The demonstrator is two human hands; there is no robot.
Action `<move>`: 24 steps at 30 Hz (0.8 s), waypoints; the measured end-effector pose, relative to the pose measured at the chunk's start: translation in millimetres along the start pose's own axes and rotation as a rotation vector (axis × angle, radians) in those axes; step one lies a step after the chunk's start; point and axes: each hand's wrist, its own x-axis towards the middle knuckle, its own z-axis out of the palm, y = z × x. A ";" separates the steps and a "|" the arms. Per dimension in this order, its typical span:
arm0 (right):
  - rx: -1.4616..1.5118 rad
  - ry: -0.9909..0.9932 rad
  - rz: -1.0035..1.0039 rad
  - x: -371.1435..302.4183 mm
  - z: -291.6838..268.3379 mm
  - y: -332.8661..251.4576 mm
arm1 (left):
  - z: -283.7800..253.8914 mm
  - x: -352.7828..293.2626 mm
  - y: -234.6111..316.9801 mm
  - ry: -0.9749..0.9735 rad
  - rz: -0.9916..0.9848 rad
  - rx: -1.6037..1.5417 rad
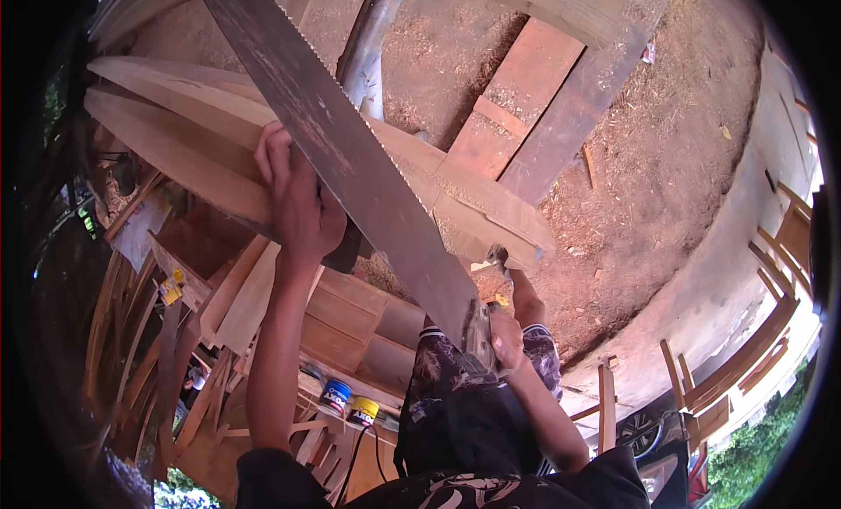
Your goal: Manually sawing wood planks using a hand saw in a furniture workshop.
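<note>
My right hand [505, 338] is closed around the handle of a handsaw [350, 163]. Its long, dark, scuffed blade slants up and left across the view, with the teeth along its right edge. Behind the blade, my left hand [302, 202] curls its fingers over a pale wooden board [175, 145] with a tapered end. A second pale board [175, 88] lies against it on the far side. Part of my left hand's grip is hidden by the blade, and I cannot tell whether the teeth touch wood.
Reddish planks [530, 80] lie on ground strewn with shavings. A pale beam [491, 207] extends right beyond the saw. Blue [335, 395] and yellow [363, 411] cans stand below, near wooden panels [342, 321]. Wood strips lean at left; wooden frames [745, 351] stand at right.
</note>
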 end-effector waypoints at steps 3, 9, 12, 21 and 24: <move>-0.195 -0.014 -0.154 -6.0 2.0 -9.2 | -5.5 0.1 4.5 0.070 0.009 -0.005; -0.329 0.118 -0.112 3.4 22.4 -52.2 | -3.3 -7.7 1.6 0.090 -0.048 -0.004; -0.407 0.143 -0.031 2.6 23.6 -70.1 | -5.4 -6.0 18.4 0.143 -0.077 0.048; -0.436 0.265 0.375 33.4 49.5 -151.4 | 2.7 -22.0 26.1 0.161 -0.126 0.017; -0.371 0.305 0.386 43.8 50.4 -176.2 | 8.2 -15.9 25.6 0.211 -0.112 0.039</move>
